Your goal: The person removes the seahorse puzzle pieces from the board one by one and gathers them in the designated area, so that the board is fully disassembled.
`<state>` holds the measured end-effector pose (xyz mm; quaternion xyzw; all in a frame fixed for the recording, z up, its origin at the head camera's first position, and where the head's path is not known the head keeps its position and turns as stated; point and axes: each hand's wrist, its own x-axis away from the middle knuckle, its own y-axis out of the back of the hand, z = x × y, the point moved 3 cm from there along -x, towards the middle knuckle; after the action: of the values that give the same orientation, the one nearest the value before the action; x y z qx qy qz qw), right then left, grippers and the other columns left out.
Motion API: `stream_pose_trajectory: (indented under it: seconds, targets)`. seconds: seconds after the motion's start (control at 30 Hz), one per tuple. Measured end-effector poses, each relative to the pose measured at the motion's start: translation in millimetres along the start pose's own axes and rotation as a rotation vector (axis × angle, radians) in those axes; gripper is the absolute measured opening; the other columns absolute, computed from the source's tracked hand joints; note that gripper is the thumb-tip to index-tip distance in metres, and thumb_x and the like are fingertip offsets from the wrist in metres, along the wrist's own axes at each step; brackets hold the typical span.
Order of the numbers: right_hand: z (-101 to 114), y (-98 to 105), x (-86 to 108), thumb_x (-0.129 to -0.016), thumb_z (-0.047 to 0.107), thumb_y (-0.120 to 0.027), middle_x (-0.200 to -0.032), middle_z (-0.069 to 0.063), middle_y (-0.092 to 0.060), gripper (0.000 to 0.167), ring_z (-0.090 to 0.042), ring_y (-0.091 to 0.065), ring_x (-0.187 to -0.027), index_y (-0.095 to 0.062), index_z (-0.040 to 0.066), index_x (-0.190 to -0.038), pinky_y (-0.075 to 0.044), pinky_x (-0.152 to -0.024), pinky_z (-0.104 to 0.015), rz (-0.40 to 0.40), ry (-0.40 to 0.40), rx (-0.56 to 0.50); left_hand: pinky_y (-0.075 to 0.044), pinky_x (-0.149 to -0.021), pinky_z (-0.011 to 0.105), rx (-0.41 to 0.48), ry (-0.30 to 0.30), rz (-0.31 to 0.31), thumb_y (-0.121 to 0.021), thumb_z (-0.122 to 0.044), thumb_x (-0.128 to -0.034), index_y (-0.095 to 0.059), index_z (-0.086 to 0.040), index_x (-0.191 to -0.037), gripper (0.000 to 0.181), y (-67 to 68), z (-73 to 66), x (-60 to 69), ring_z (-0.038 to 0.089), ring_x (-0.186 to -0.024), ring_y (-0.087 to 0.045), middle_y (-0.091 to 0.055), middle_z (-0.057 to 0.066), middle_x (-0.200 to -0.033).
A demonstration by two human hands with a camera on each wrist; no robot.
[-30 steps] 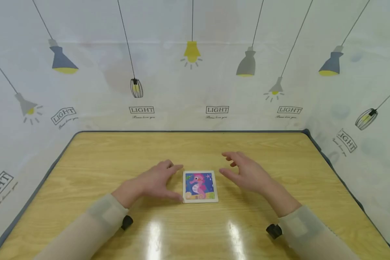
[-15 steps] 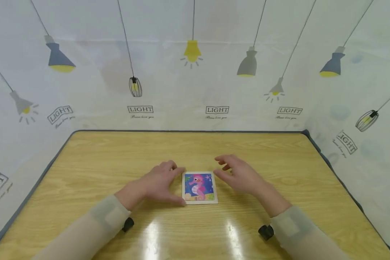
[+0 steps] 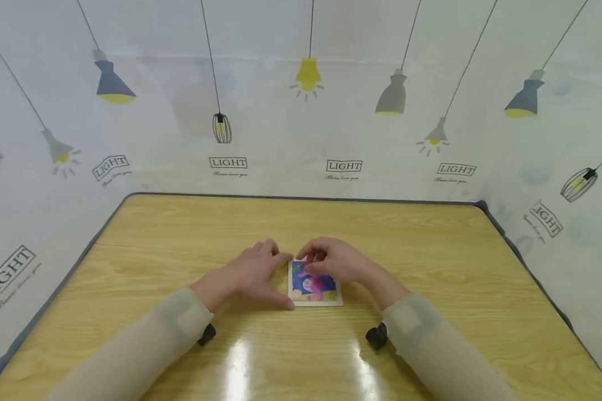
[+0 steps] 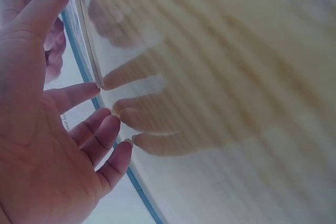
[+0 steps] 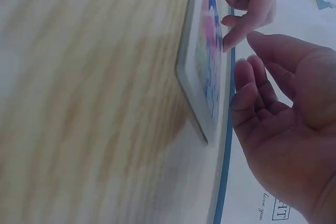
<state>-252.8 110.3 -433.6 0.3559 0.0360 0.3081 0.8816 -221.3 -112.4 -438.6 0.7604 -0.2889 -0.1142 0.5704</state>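
A small square picture board (image 3: 315, 288) with a white border and a pink seahorse on blue lies flat on the table. My left hand (image 3: 253, 275) is at its left side, thumb at the near left corner and index finger at the far left corner, as the left wrist view also shows. Over the board's far part hovers my right hand (image 3: 333, 260), fingers bent and covering some of the picture. In the right wrist view the right hand (image 5: 294, 114) is above the board (image 5: 207, 51), with a gap between thumb and fingers and nothing visible held.
The wooden table (image 3: 180, 234) has a dark edge and reflects light near the front. Behind it and at both sides stands a pale wall covering (image 3: 271, 122) printed with hanging lamps and the word LIGHT. A small black device (image 3: 377, 336) is at the right wrist.
My right hand has moved left from beside the board to above it. The left hand stays at the board's left edge. The whole head view has shifted slightly.
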Motion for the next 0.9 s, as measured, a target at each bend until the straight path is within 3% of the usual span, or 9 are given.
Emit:
stream_pose_trajectory:
  seconds: [0.23,0.5,0.57,0.67,0.8,0.9]
  targets:
    - [-3.9,-7.2,-13.6,-0.103,0.019,-0.078,-0.111,0.001,-0.072,0.024,-0.017,-0.064,-0.098,-0.077,0.019,-0.127,-0.054,-0.090,-0.033,0.050,-0.049,-0.012,-0.049,-0.109,0.050,0.032,0.024,0.020,-0.085,-0.074,-0.0809,-0.049,-0.018,-0.166,0.108,-2.1,-1.7,-0.1,0.030,-0.123,-0.051,-0.049,0.011,-0.143]
    - [-10.8,-8.9,-15.6,-0.102,0.018,-0.078,-0.111,-0.002,-0.070,0.027,-0.017,-0.062,-0.098,-0.076,0.019,-0.129,-0.052,-0.089,-0.031,0.070,-0.060,-0.040,-0.051,-0.114,0.052,0.122,0.025,0.006,-0.088,-0.067,-0.0837,-0.049,-0.007,-0.161,0.105,-5.1,-2.5,5.1,0.031,-0.126,-0.058,-0.053,0.016,-0.143]
    - [-10.0,-8.2,-15.6,-0.102,0.018,-0.078,-0.111,-0.002,-0.069,0.028,-0.018,-0.062,-0.099,-0.075,0.019,-0.130,-0.052,-0.089,-0.032,0.079,-0.070,-0.052,-0.054,-0.110,0.049,0.146,0.008,-0.004,-0.088,-0.062,-0.0860,-0.052,-0.010,-0.159,0.098,-6.2,-2.3,6.9,0.027,-0.120,-0.062,-0.056,0.014,-0.138]
    - [-10.0,-5.9,-16.4,-0.102,0.019,-0.079,-0.113,-0.003,-0.069,0.030,-0.019,-0.063,-0.100,-0.074,0.020,-0.132,-0.052,-0.091,-0.033,0.089,-0.088,-0.070,-0.057,-0.091,0.041,0.142,-0.049,-0.018,-0.087,-0.057,-0.0904,-0.059,-0.016,-0.157,0.082,-6.3,-4.4,9.4,0.020,-0.102,-0.061,-0.058,0.008,-0.123]
    - [-10.2,-3.7,-18.9,-0.102,0.022,-0.079,-0.114,-0.003,-0.070,0.030,-0.019,-0.064,-0.100,-0.075,0.024,-0.131,-0.051,-0.092,-0.034,0.097,-0.090,-0.054,-0.045,-0.072,0.030,0.119,-0.117,-0.016,-0.084,-0.049,-0.0956,-0.069,-0.019,-0.150,0.064,-4.5,-8.3,12.9,0.014,-0.084,-0.050,-0.056,0.003,-0.104]
    - [-9.3,-3.8,-20.4,-0.102,0.025,-0.079,-0.114,-0.002,-0.071,0.029,-0.019,-0.064,-0.100,-0.075,0.027,-0.130,-0.051,-0.092,-0.035,0.104,-0.090,-0.033,-0.039,-0.069,0.027,0.126,-0.125,-0.008,-0.084,-0.045,-0.0972,-0.072,-0.019,-0.148,0.058,-3.9,-8.7,15.2,0.013,-0.081,-0.047,-0.055,0.002,-0.098]
